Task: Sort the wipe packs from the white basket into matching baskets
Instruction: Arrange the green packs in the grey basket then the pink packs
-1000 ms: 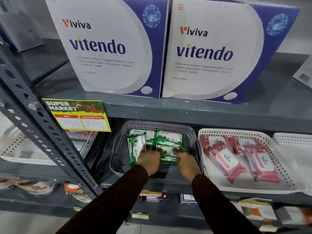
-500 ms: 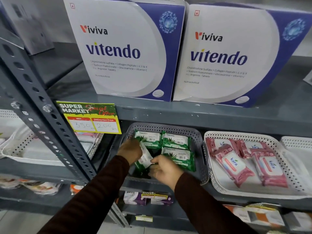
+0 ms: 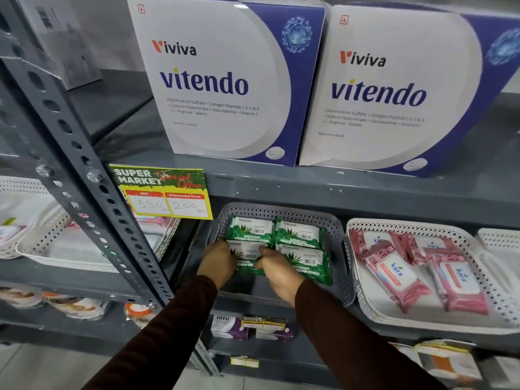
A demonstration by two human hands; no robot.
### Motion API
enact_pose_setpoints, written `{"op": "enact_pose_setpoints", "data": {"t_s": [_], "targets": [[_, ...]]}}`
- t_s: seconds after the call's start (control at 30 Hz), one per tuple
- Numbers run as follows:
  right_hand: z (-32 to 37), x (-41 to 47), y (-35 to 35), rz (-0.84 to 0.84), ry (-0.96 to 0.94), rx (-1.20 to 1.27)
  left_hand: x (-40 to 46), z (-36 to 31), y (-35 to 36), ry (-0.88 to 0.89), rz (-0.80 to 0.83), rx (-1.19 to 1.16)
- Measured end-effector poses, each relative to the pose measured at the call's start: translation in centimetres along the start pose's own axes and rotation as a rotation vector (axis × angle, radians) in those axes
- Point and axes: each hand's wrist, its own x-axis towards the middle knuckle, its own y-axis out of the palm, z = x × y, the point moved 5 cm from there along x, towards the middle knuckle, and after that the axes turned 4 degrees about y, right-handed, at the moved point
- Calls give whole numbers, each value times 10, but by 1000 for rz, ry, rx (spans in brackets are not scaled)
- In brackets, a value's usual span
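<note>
Here, I am pressing both hands onto the near-left green wipe pack (image 3: 247,256) in the grey basket (image 3: 340,266), my left hand (image 3: 218,263) curled over its left end and my right hand (image 3: 277,270) closed around its right end. The pack is lying flat, long axis running left to right, label up, touching three matching packs in a two-by-two block. Bare basket floor is showing at the front, while the white basket (image 3: 363,288) of pink packs (image 3: 399,277) is sitting just beside the grey rim.
</note>
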Motion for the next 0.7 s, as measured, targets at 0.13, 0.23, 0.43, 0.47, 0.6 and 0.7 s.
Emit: {"op": "enact_pose_setpoints", "data": {"t_s": [0.13, 0.23, 0.43, 0.47, 0.6, 0.7], "targets": [[-1, -7, -14, -98, -115, -6, -6, 4, 3, 5, -40, 34], [3, -10, -50, -385, -363, -166, -13, -8, -7, 69, -158, 139], [10, 47, -110, -571, -356, -976, 34, -36, 8, 343, -18, 269], [6, 55, -111, -520, -338, -1025, 39, -35, 16, 362, 8, 296], [-4, 76, -110, -382, -358, -1148, 50, -32, 34, 368, 88, 307], [-1, 80, -105, -395, -397, -1225, 55, -28, 41, 371, 124, 254]]}}
